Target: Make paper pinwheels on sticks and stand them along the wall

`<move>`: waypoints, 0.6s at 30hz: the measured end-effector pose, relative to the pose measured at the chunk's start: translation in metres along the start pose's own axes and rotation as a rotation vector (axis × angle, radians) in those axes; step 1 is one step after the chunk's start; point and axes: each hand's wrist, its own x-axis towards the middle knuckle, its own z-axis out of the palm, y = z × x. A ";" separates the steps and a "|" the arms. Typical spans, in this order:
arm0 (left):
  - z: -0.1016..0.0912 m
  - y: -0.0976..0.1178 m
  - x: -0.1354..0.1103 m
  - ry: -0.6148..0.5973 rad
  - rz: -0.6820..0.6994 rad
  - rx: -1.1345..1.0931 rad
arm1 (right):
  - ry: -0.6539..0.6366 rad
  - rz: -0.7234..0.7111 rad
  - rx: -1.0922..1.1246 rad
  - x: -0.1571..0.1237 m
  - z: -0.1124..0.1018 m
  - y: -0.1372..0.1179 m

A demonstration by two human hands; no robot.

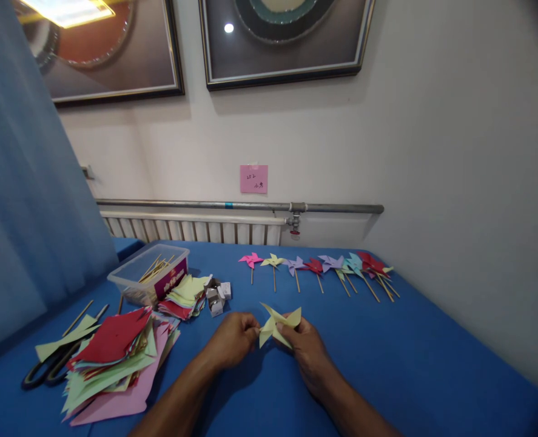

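Observation:
A pale yellow paper pinwheel [272, 321] is pinched between the thumb and fingers of my right hand [302, 343], above the blue table. My left hand [238, 337] is closed in a pinch right beside the pinwheel's left blade. What sits between its fingertips is too small to make out. Past both hands lies a row of finished pinwheels on sticks, among them a pink pinwheel [251, 261], a yellow pinwheel [273, 261] and a red pinwheel [314, 266].
At left are a stack of coloured paper [114, 358], black-handled scissors [54, 364], a smaller paper pile [187, 294] and small open boxes [216, 297]. A clear plastic tub [127, 285] holds wooden sticks. A blue curtain [36, 182] hangs at left; a radiator [196, 230] stands behind.

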 end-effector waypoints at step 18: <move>0.002 0.001 -0.002 -0.007 0.021 0.043 | -0.001 -0.020 -0.027 0.004 -0.003 0.004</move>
